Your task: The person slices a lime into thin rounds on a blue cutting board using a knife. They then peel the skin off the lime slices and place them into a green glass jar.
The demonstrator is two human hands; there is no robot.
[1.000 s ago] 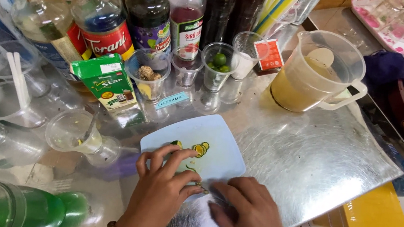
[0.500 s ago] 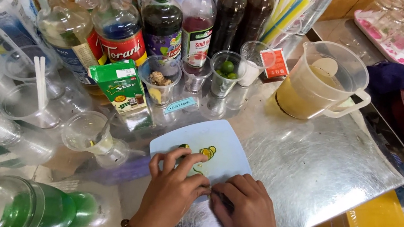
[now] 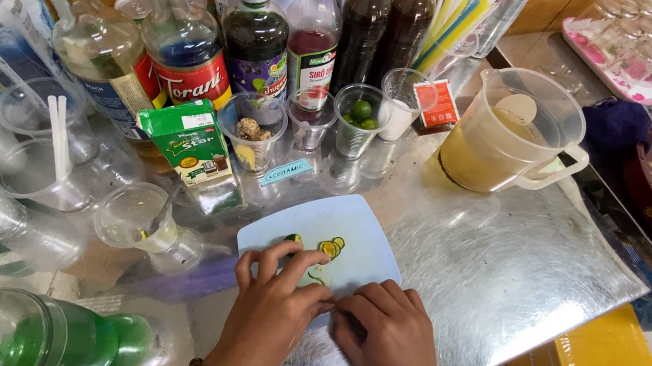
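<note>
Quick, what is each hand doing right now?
Left hand: fingers curled down on the blue cutting board, grip unclear.
Right hand: closed; what it holds is hidden.

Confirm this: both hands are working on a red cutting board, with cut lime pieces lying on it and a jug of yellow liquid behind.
Not quite: the cutting board is pale blue, not red, as the head view shows. Both hands, left and right, do work on it, with lime pieces there and the jug of yellow liquid behind.
</note>
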